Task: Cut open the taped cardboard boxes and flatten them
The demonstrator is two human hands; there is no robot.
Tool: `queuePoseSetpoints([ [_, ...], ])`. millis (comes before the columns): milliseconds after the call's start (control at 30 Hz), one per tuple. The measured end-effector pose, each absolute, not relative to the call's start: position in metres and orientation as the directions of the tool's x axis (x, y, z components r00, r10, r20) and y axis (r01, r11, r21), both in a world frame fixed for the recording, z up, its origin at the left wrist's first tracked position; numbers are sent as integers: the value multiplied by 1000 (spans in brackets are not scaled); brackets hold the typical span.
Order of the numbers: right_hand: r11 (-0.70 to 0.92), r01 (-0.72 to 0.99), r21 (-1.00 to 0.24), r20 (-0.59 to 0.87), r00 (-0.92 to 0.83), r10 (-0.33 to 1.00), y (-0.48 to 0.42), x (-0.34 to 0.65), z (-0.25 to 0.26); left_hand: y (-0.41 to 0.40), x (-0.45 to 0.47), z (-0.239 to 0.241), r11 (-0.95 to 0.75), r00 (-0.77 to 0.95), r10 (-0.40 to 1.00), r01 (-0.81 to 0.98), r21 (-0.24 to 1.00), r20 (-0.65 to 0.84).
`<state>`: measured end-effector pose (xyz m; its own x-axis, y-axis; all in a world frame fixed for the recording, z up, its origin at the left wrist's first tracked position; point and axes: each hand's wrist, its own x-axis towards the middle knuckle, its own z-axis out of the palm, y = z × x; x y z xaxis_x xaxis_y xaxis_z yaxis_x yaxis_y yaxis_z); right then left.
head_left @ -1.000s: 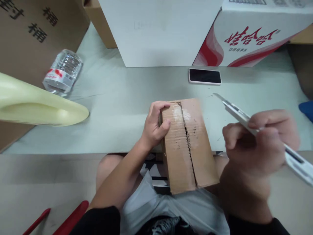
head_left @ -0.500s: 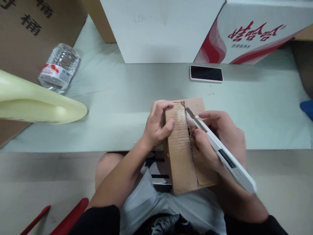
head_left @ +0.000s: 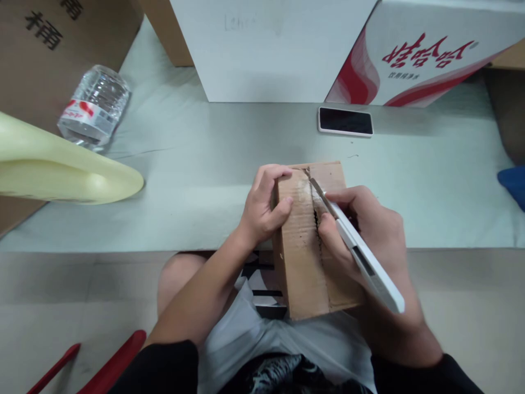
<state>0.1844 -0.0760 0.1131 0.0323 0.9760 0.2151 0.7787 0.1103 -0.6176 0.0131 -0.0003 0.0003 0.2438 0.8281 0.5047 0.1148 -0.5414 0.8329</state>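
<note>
A brown cardboard box (head_left: 301, 273) rests at the table's front edge, partly over my lap, with a ragged seam running down its top. My left hand (head_left: 266, 205) grips the box's left side, thumb on top and fingers over the far corner. In my right hand (head_left: 365, 235) is a white utility knife (head_left: 363, 254), its handle slanting down to the right. The knife's blade is extended, and its tip is at the far end of the seam. Whether the tip is inside the cardboard I cannot tell.
On the pale green table (head_left: 197, 164) lies a phone (head_left: 345, 121) in front of a white box (head_left: 270, 54) and a red-and-white carton (head_left: 426, 60). A plastic bottle (head_left: 95, 106) and a pale yellow curved object (head_left: 69, 164) are at left. Red legs (head_left: 115, 361) show below.
The knife has turned a little more upright, its handle end swinging left, and my right hand has shifted slightly left. My left hand keeps its hold on the box.
</note>
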Motion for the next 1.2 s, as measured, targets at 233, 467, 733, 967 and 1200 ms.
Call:
queuePoseSetpoints([
  [233,96,822,-561,214,31,976,-78,184,114,-1,15,2,-526,255,833,92,846,491],
  [467,138,840,-524,258,2,966,-75,184,108,0,14,1,-530,267,828,87,843,493],
  [733,188,826,-532,303,-21,953,-75,183,111,2,16,-5,-542,237,827,94,835,510],
  [967,221,814,-537,358,-18,934,-76,183,108,2,14,-3,-518,249,837,78,852,487],
  [1200,262,775,-575,389,-23,921,-80,185,114,1,15,-3,-487,245,857,103,867,452],
])
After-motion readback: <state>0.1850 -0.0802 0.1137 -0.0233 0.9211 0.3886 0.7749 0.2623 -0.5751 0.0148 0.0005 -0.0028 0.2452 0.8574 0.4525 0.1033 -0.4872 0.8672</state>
